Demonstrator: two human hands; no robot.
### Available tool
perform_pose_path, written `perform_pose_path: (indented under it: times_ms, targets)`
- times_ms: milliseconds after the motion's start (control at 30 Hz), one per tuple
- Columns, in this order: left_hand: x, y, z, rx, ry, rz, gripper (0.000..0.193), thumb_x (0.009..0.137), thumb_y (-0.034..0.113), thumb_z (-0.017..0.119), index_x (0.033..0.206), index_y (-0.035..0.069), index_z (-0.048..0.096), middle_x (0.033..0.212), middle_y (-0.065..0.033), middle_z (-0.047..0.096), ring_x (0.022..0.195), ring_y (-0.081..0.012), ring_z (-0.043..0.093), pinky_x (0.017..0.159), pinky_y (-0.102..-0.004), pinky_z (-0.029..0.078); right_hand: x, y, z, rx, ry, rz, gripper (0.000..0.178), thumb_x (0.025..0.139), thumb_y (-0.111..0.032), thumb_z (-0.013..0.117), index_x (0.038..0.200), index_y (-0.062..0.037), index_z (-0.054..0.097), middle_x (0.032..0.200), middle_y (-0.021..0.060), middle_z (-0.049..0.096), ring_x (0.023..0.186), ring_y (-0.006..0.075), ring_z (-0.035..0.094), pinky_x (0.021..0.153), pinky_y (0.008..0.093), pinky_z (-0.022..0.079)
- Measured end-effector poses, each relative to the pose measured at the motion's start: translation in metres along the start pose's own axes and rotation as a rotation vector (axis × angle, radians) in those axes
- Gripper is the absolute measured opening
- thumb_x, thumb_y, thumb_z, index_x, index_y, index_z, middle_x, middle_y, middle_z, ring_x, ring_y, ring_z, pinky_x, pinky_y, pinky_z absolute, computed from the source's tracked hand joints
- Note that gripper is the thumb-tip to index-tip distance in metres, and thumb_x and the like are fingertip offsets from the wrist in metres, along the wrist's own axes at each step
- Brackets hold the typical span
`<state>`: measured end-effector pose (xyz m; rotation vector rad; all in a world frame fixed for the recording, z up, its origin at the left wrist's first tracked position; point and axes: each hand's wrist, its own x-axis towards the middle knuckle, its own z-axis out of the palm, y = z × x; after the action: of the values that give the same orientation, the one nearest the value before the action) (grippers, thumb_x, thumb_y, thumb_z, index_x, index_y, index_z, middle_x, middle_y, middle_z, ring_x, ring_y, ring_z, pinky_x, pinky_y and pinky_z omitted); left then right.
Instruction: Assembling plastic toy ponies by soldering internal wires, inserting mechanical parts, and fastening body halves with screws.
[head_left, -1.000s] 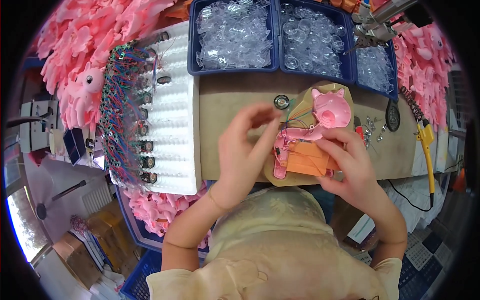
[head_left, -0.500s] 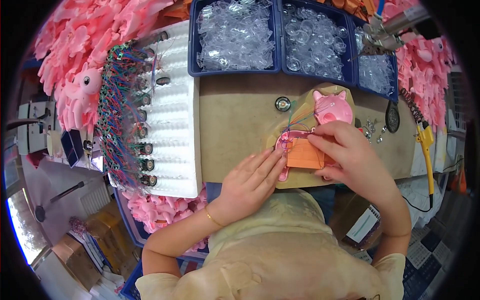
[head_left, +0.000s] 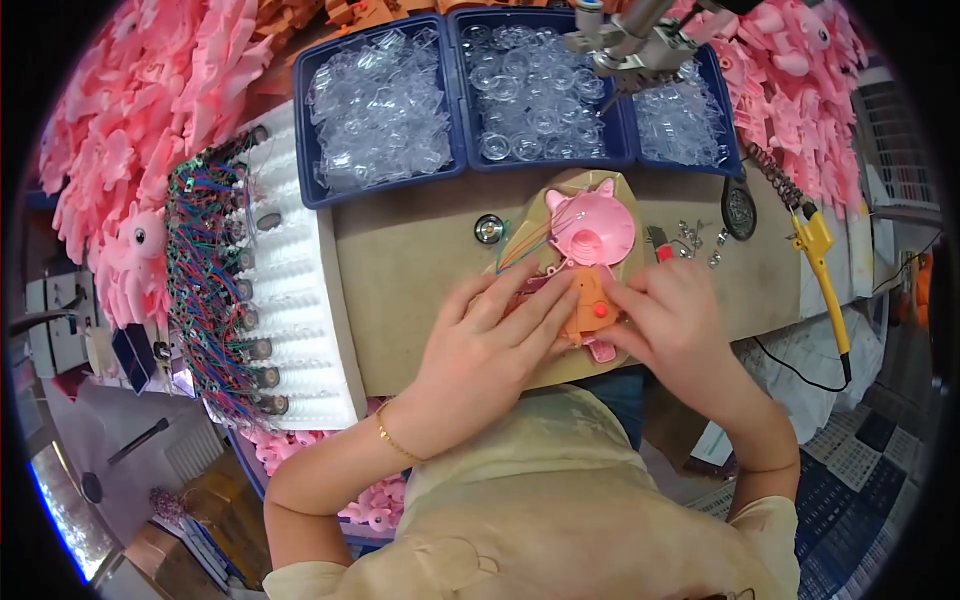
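Head view: pink pig toy (head_left: 590, 225) between left hand (head_left: 495, 335), right hand (head_left: 675, 325).

We see the left hand (head_left: 490, 345) and right hand (head_left: 675, 330) pressing an orange part (head_left: 590, 300) onto a pink pig toy (head_left: 590, 228) on the tabletop (head_left: 410, 260), blue trays (head_left: 460, 90) of clear pieces beyond.

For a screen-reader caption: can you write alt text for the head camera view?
Two bare hands, left hand and right hand, press on a pink pig-shaped toy with an orange part, lying on a brown work mat. Behind it sit blue trays of clear plastic pieces; a yellow-handled soldering iron lies to the right, and wired parts to the left.
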<state>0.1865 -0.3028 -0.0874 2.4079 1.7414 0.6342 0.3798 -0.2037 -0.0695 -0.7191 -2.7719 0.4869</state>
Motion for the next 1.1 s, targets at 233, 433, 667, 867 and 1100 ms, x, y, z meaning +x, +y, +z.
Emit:
perform_pose_path:
  times_ms: [233,433,667,867,1100]
  targets:
    - [0.005,0.004,0.003,0.001,-0.06,0.018,0.041,0.079,0.022,0.063,0.119,0.011,0.057,0.124,0.0009,0.054,0.109,-0.0159,0.051,0.089,-0.0324,0.038,-0.007,0.008,0.006,0.084,0.081,-0.046,0.042,0.061,-0.023,0.073,0.094,-0.0003,0.061,0.08,0.0086,0.052,0.073,0.0267,0.051,0.068,0.0376,0.04]
    - [0.008,-0.005,0.007,-0.007,-0.041,0.097,0.04,0.079,0.02,0.063,0.117,0.009,0.058,0.122,-0.0004,0.056,0.107,-0.0161,0.052,0.089,-0.0327,0.038,-0.008,0.013,0.013,0.097,0.108,-0.011,0.04,0.063,-0.025,0.073,0.094,-0.0014,0.061,0.083,0.0092,0.053,0.076,0.0262,0.052,0.069,0.0356,0.042]
    - [0.001,0.008,0.011,0.04,0.064,-0.016,0.036,0.078,0.019,0.064,0.113,0.01,0.06,0.118,-0.0017,0.058,0.106,-0.0209,0.052,0.089,-0.0342,0.038,-0.017,0.004,0.021,0.293,0.22,0.155,0.028,0.067,-0.017,0.072,0.089,-0.0041,0.061,0.08,0.0095,0.053,0.074,0.0264,0.052,0.067,0.0355,0.041]
    - [-0.013,0.01,0.004,0.006,0.149,-0.147,0.031,0.077,0.018,0.065,0.107,0.01,0.062,0.116,-0.0015,0.059,0.106,-0.0195,0.053,0.086,-0.0346,0.038,0.0,-0.017,0.013,0.01,0.114,0.099,0.014,0.07,-0.007,0.066,0.075,-0.0037,0.054,0.076,0.0107,0.051,0.072,0.0291,0.05,0.066,0.0388,0.039]
    - [-0.01,0.0,0.001,-0.149,0.101,-0.127,0.024,0.077,0.015,0.066,0.1,0.008,0.064,0.109,-0.0033,0.062,0.1,-0.0201,0.055,0.081,-0.0324,0.039,-0.004,-0.034,0.025,-0.057,0.177,0.324,0.014,0.071,-0.007,0.065,0.077,-0.0036,0.053,0.075,0.0117,0.049,0.074,0.0301,0.049,0.066,0.0397,0.037]
